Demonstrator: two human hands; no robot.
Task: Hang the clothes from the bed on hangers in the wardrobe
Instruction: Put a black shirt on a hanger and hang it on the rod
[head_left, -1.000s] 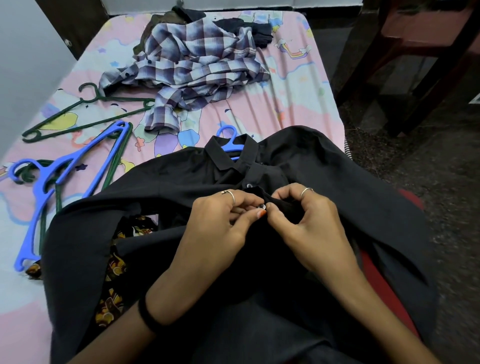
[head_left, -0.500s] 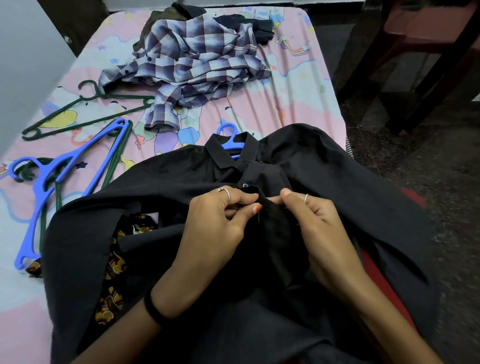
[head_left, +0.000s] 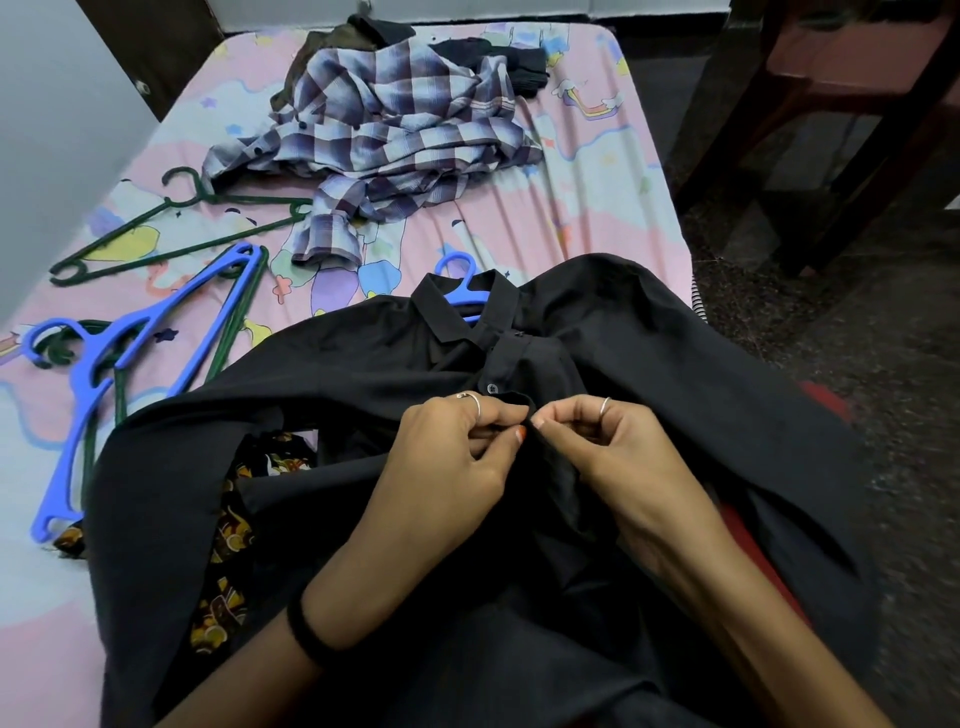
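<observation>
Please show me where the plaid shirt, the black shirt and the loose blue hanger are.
plaid shirt (head_left: 384, 124), head view, on the middle of its crumpled body.
black shirt (head_left: 701, 364), head view, on its shoulder panel.
blue hanger (head_left: 98, 374), head view, just below its hook.

A dark speckled floor (head_left: 883, 322) lies at three o'clock; a dark wooden chair (head_left: 831, 104) stands at one o'clock; a pale wall (head_left: 47, 130) rises at ten.

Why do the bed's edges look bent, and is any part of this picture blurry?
Head view: the wide-angle lens bows the bed outward; the floor at the right edge smears with blur; the black shirt swallows detail in soft, even light, while the left hand and right hand pinching its placket stay sharp.
</observation>
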